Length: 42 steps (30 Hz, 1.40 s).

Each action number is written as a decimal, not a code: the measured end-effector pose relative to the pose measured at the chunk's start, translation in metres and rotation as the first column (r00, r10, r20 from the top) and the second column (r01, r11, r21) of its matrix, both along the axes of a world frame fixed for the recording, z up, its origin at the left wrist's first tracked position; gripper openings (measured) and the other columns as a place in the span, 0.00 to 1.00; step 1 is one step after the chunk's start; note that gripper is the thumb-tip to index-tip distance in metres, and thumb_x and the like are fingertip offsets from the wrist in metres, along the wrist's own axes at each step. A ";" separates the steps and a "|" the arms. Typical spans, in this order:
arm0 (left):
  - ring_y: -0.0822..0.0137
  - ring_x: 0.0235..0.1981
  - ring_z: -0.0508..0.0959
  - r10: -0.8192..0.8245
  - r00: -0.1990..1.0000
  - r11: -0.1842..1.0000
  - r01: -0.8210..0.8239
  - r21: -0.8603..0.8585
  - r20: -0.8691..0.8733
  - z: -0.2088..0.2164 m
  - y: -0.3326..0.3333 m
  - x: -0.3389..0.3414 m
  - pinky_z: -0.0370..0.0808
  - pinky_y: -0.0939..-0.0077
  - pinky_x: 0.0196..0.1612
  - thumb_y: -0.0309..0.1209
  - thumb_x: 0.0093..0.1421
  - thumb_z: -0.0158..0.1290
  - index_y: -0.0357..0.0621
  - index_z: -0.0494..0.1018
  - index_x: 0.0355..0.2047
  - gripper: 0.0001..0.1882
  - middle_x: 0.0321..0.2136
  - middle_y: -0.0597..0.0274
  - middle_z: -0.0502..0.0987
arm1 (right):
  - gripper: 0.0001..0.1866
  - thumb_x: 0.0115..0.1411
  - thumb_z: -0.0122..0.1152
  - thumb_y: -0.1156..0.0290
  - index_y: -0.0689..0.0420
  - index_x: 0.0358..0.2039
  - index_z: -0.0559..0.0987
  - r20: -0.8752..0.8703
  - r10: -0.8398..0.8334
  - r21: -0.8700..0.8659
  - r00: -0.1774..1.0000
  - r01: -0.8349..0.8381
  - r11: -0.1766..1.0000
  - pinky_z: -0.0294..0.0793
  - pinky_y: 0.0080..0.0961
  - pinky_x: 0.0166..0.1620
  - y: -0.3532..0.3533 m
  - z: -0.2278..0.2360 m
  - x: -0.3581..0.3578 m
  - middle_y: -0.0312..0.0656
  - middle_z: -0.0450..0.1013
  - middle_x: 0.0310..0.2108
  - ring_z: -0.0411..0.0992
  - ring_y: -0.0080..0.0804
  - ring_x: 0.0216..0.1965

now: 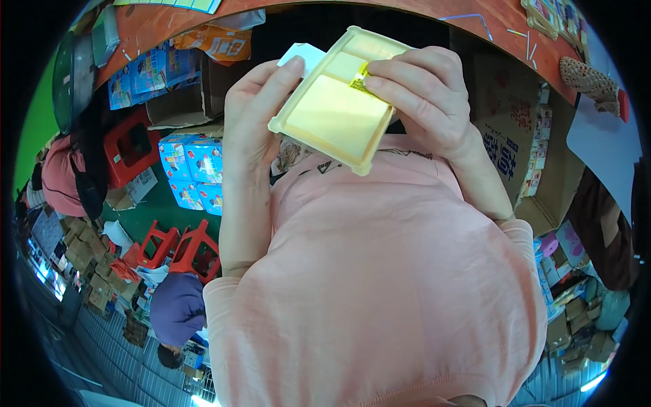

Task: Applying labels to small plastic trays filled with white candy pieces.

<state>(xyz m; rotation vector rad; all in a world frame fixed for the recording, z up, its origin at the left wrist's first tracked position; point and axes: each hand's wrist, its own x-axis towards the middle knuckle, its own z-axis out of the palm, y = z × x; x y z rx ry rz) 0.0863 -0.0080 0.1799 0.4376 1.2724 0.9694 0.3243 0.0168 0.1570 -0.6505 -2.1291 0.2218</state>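
Note:
A pale yellow plastic case (332, 115) with a raised rim and corner tabs is held up, tilted, in front of my chest. My left hand (254, 112) grips it along its left side, the fingers behind hidden. Its thumb lies on a small white piece (305, 57) that sticks out behind the case. My right hand (427, 95) is closed around the right side, the thumb out of sight. Two of its fingertips rest on a bright yellow printed sticker (359, 76) that lies across the case near its right edge.
An orange-red table (285, 5) curves along the far side, with small white sticks and a patterned pouch (590, 81) at right. A large open carton (508, 129) stands at the right. Blue boxes (196, 169) and red stools (193, 251) are at left. A person (178, 308) is beyond.

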 end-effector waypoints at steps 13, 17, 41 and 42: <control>0.74 0.31 0.79 -0.163 0.839 0.701 0.469 0.537 -0.520 0.016 0.016 0.001 0.76 0.83 0.33 0.18 0.53 0.62 0.35 0.81 0.32 0.05 0.33 0.62 0.80 | 0.25 0.42 0.73 0.67 0.49 0.45 0.81 0.008 0.109 -0.065 0.994 -0.108 0.992 0.70 0.31 0.44 -0.011 -0.008 0.002 0.41 0.76 0.45 0.73 0.34 0.42; 0.67 0.31 0.79 -0.174 0.699 0.463 0.680 0.569 -0.694 0.019 0.018 0.004 0.75 0.80 0.31 0.19 0.48 0.64 0.37 0.82 0.31 0.08 0.32 0.58 0.79 | 0.23 0.42 0.73 0.69 0.46 0.44 0.82 -0.018 0.140 -0.059 0.990 -0.141 0.988 0.71 0.34 0.46 -0.009 -0.012 0.005 0.42 0.73 0.45 0.73 0.37 0.43; 0.56 0.46 0.78 -0.408 0.845 0.646 0.535 0.544 -0.347 -0.002 -0.010 -0.007 0.74 0.65 0.50 0.37 0.67 0.44 0.31 0.76 0.46 0.20 0.43 0.49 0.80 | 0.18 0.46 0.69 0.73 0.52 0.41 0.81 -0.058 0.178 -0.153 0.982 -0.185 0.971 0.71 0.30 0.45 -0.008 -0.019 0.001 0.40 0.79 0.44 0.73 0.36 0.40; 0.56 0.48 0.78 -0.364 0.921 0.708 0.372 0.601 -0.141 -0.005 -0.010 -0.006 0.73 0.65 0.52 0.37 0.68 0.41 0.32 0.72 0.50 0.21 0.44 0.47 0.80 | 0.18 0.45 0.70 0.73 0.53 0.40 0.81 -0.064 0.147 -0.135 0.987 -0.154 0.979 0.71 0.30 0.45 -0.008 -0.017 0.002 0.40 0.80 0.43 0.73 0.36 0.40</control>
